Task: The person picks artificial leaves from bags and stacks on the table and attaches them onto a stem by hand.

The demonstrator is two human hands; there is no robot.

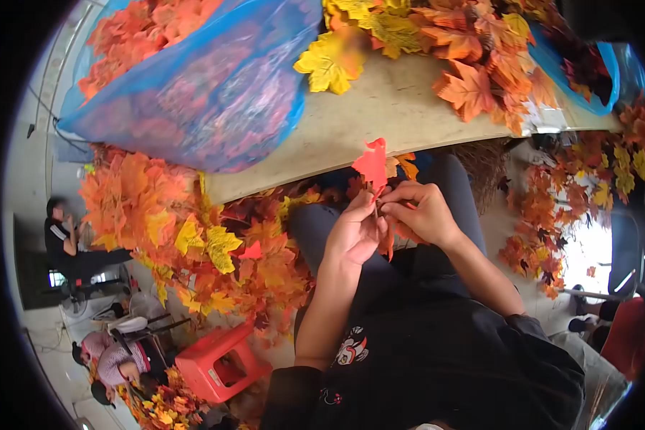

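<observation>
- Where the two forearms converge over the lap, a red artificial maple leaf (372, 163) is pinched between both hands, its stem hidden down among the fingertips and its blade rising straight away from them toward the table edge.
- The left hand (355, 233) is curled narrowly around the lower part of the stem; the right hand (419, 213) is closed on the same stem from the other side, so both hands are touching it and neither is nearer.
- Just beyond the hands, the long axis of the leaf is seen to run from the fingertips up to the wooden tabletop (380, 115).
- Left of the hands, a heap of orange and yellow leaves (193, 236) is piled, with a red plastic stool (218, 365) below it.
- Farthest off, a blue plastic bag of leaves (208, 86) and loose leaves (473, 50) are laid on the tabletop.
</observation>
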